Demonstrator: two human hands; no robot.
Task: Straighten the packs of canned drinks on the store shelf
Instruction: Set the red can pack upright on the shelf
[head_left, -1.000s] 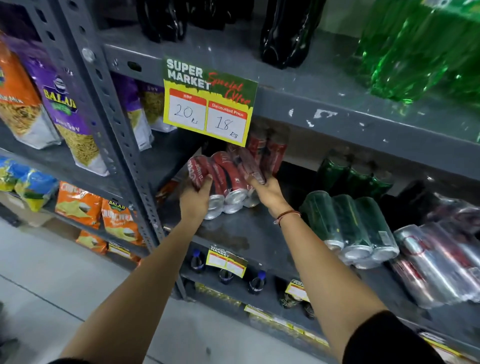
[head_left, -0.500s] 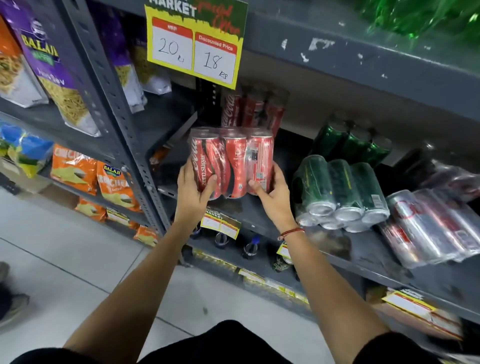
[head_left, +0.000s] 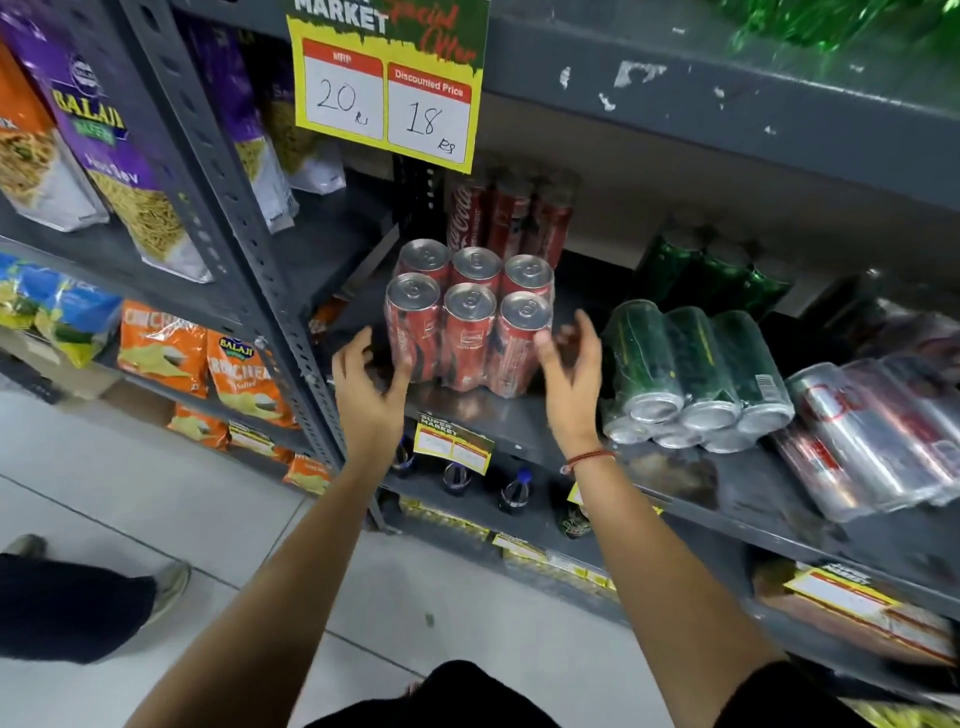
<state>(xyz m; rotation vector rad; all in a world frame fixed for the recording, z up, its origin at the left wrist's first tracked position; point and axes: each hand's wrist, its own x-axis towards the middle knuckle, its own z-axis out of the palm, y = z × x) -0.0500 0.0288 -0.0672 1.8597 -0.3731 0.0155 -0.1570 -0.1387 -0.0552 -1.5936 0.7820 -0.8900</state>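
A shrink-wrapped pack of red cans (head_left: 467, 317) stands upright on the grey shelf (head_left: 519, 421), silver tops up. My left hand (head_left: 371, 384) hovers just off its left side, fingers spread and holding nothing. At the pack's right side my right hand (head_left: 569, 374) is open too, its thumb close to the wrap. Another upright red pack (head_left: 511, 218) stands behind. To the right a green can pack (head_left: 691, 374) lies on its side, bases toward me. A silver-and-red can pack (head_left: 878, 431) also lies tipped over at the far right.
A yellow price sign (head_left: 387, 85) hangs from the shelf above. More green cans (head_left: 711, 275) stand at the back. Snack bags (head_left: 98, 150) fill the left rack beyond a grey upright post (head_left: 249, 249). Small bottles (head_left: 514, 491) sit on the lower shelf. Another person's shoe (head_left: 171, 587) is at lower left.
The red pack, lying tilted a second ago, was lifted, turned upright and set on the shelf. Both hands have let go of it and drawn back slightly.
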